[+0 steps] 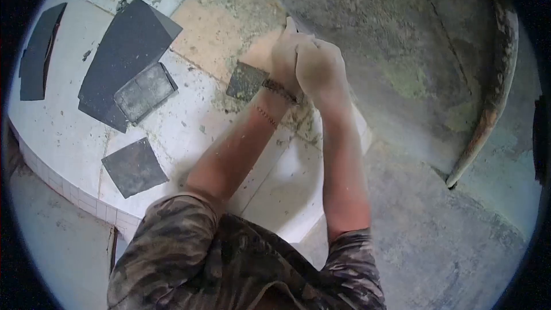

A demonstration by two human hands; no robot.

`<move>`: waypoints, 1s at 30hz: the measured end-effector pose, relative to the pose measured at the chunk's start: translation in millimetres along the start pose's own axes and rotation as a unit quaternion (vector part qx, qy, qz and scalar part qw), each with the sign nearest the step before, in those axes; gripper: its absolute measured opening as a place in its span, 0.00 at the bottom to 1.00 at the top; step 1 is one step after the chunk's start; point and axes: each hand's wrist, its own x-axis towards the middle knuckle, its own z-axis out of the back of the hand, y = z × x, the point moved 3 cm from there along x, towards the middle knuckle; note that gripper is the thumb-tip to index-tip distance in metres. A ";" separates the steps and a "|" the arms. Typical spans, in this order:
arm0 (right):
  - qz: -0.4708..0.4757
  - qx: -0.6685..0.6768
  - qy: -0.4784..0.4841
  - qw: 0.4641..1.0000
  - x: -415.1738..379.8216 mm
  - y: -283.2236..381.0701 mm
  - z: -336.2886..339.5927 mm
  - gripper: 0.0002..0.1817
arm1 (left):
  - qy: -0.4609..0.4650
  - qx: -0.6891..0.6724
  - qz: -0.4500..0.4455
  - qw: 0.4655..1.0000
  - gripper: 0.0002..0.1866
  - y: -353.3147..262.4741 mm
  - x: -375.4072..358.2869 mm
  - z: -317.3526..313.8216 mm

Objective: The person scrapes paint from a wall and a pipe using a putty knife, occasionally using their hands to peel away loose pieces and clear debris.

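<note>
Fingers (290, 25) of the left hand (283, 60) showed at the upper centre of the frame, one pointing upward, with the right hand (320, 68) close against them. Most were hidden behind the knuckles, so it could not be told whether either hand was clenched on something or bare.

Nearest lay a small mottled tile (247, 80), just above the frame's centre beside the left wrist, on the white surface (281, 186). Two-handed work near the surface's edge seemed to call for steady wrists, even pressure from both palms and an unhurried rhythm; the left forearm would best have been kept from nudging that tile.

Loose crumbs dotted the surface and could have spoiled a flat seating. At upper left a large dark slab (123, 49) lay partly under a greyish block (145, 93), with another dark piece (43, 54) farther left and a dark square (135, 167) at lower left. A curved pole (488, 117) stood well apart at right, out of the way.
</note>
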 end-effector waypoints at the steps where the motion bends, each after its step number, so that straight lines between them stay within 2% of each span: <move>1: -0.002 0.002 0.003 1.000 9.3 0.4 -7.0 0.05 | 0.027 0.067 0.040 0.997 0.10 -7.6 -4.6 6.3; 2: 0.022 -0.241 0.119 0.963 18.0 1.0 -19.3 0.06 | 0.029 0.065 0.055 0.996 0.10 -7.0 -17.6 3.7; 3: 0.057 -0.467 0.219 0.855 25.9 -1.3 -27.9 0.07 | 0.002 0.030 0.078 0.997 0.10 -5.7 -15.8 2.1; 4: 0.055 -0.468 0.213 0.856 23.3 -0.6 -27.3 0.07 | -0.022 -0.007 0.098 0.995 0.10 -5.2 -10.6 -1.8; 6: 0.057 -0.355 0.114 0.926 21.6 8.1 -25.1 0.08 | -0.078 -0.080 0.139 0.984 0.11 2.1 1.9 -4.8; 8: 0.065 -0.348 0.131 0.926 36.0 15.8 -28.2 0.09 | -0.110 -0.113 0.151 0.976 0.12 35.2 24.1 8.2; 9: 0.053 -0.342 0.157 0.925 30.6 21.0 -27.8 0.10 | -0.044 -0.283 0.162 0.944 0.11 79.3 27.2 11.7; 10: 0.049 -0.341 0.153 0.926 32.7 21.4 -29.4 0.10 | 0.027 -0.442 0.159 0.882 0.11 97.0 31.5 10.0; 11: 0.006 -0.381 0.197 0.903 39.3 17.8 -33.3 0.11 | 0.036 -0.440 0.160 0.883 0.11 68.3 28.1 3.5; 12: -0.039 -0.415 0.243 0.876 39.3 17.1 -34.6 0.12 | -0.048 -0.424 0.198 0.882 0.10 16.6 16.0 0.4; 13: -0.038 -0.414 0.236 0.878 23.2 9.3 -30.2 0.12 | -0.135 -0.404 0.228 0.876 0.09 -17.1 5.0 2.0; 14: 0.003 -0.241 0.136 0.961 -5.7 -4.6 -20.3 0.14 | -0.132 -0.401 0.222 0.879 0.09 -24.7 -3.5 4.2; 15: 0.044 -0.056 0.031 0.997 -31.9 -9.0 -6.4 0.16 | -0.136 -0.346 0.241 0.897 0.09 -23.8 -15.4 7.5; 16: -0.114 -0.019 0.039 0.992 -56.8 -8.3 3.6 0.17 | -0.139 -0.290 0.259 0.911 0.10 -18.2 -27.6 10.6; 17: -0.272 0.020 0.046 0.961 -91.5 -3.5 13.1 0.19 | -0.142 -0.232 0.277 0.921 0.11 -10.8 -39.9 14.0; 19: -0.347 0.067 0.022 0.935 -163.9 6.9 30.5 0.22 | -0.147 -0.111 0.315 0.931 0.16 -2.2 -56.6 19.6; 20: -0.372 0.062 -0.005 0.926 -202.1 4.6 33.5 0.23 | -0.146 -0.108 0.314 0.932 0.16 -9.5 -53.0 17.2; 21: -0.397 0.056 -0.033 0.915 -240.1 -0.7 36.2 0.24 | -0.131 0.038 0.243 0.960 0.20 -25.2 -39.4 14.1; 22: -0.394 0.103 -0.057 0.911 -277.0 -4.7 38.4 0.24 | -0.112 0.182 0.165 0.963 0.25 -35.3 -26.8 8.8; 23: -0.390 0.151 -0.082 0.905 -306.1 -3.9 42.3 0.25 | -0.107 0.185 0.160 0.964 0.25 -17.9 -14.3 6.8; 24: -0.388 0.155 -0.089 0.904 -325.4 3.5 50.0 0.25 | -0.114 0.430 0.056 0.894 0.29 6.0 2.8 7.6; 25: -0.428 0.163 -0.102 0.883 -344.9 8.5 57.8 0.25 | -0.113 0.641 -0.055 0.757 0.33 20.8 12.3 3.1; 26: -0.468 0.170 -0.114 0.860 -360.2 12.6 63.1 0.26 | -0.108 0.642 -0.062 0.756 0.33 27.4 15.5 2.2; 27: -0.467 0.176 -0.121 0.858 -365.7 20.5 68.4 0.26 | -0.058 0.674 -0.036 0.735 0.36 32.8 18.7 0.8; 28: -0.500 0.189 -0.150 0.832 -369.3 28.7 75.1 0.27 | -0.010 0.704 -0.010 0.710 0.38 38.6 20.4 -3.2; 29: -0.531 0.204 -0.178 0.803 -375.2 31.9 78.6 0.27 | -0.008 0.706 -0.018 0.708 0.38 36.5 17.4 -12.2; 30: -0.529 0.210 -0.183 0.802 -384.7 28.3 78.6 0.27 | 0.022 0.705 -0.006 0.709 0.38 35.0 9.5 -23.2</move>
